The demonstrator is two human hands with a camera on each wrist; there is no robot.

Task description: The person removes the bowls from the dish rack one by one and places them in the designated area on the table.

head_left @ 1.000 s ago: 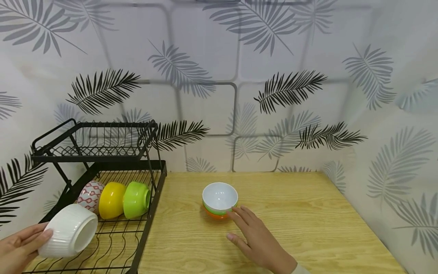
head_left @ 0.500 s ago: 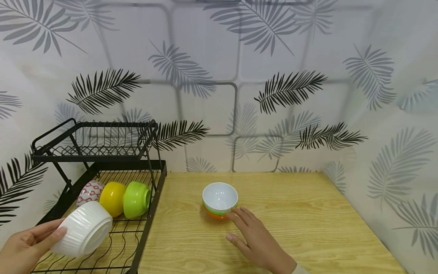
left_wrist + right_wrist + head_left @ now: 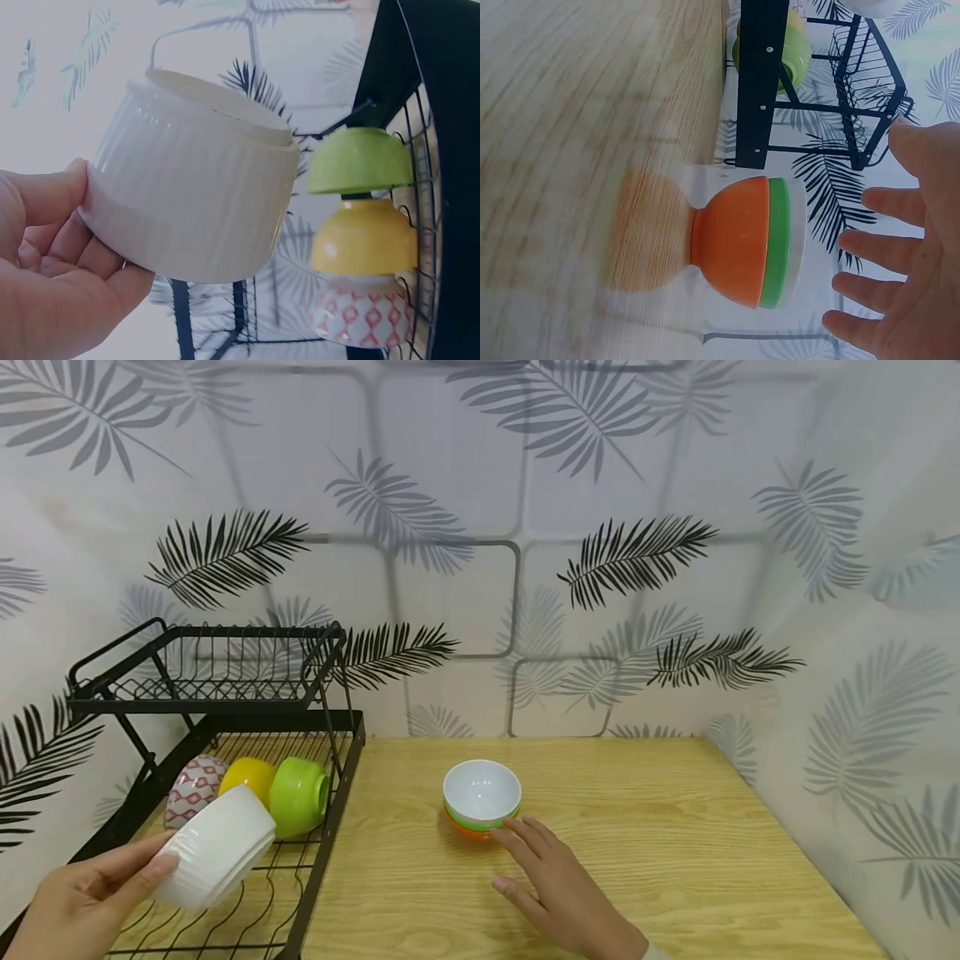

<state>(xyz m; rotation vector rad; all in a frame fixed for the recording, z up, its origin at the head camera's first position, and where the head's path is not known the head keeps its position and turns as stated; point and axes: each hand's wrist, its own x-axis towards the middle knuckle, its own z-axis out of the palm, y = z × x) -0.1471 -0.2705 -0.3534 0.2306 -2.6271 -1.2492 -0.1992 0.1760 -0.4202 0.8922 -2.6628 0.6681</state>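
A white ribbed bowl is held tilted over the front of the black dish rack, its foot turned to the right. My left hand pinches its rim between thumb and fingers, as the left wrist view also shows on the white bowl. My right hand, fingers spread and relaxed, hovers beside a stack of nested bowls on the table. That stack has an orange bowl at the bottom, a green bowl within it and a white one on top. The right hand holds nothing.
On the lower tier of the dish rack, a red-patterned bowl, a yellow bowl and a lime green bowl stand on their sides in a row. An upper wire shelf overhangs the back. The wooden table meets a leaf-patterned wall.
My left hand has carried the white ribbed bowl rightward and slightly up, so it now overlaps the yellow bowl in the head view. The right hand has barely moved.
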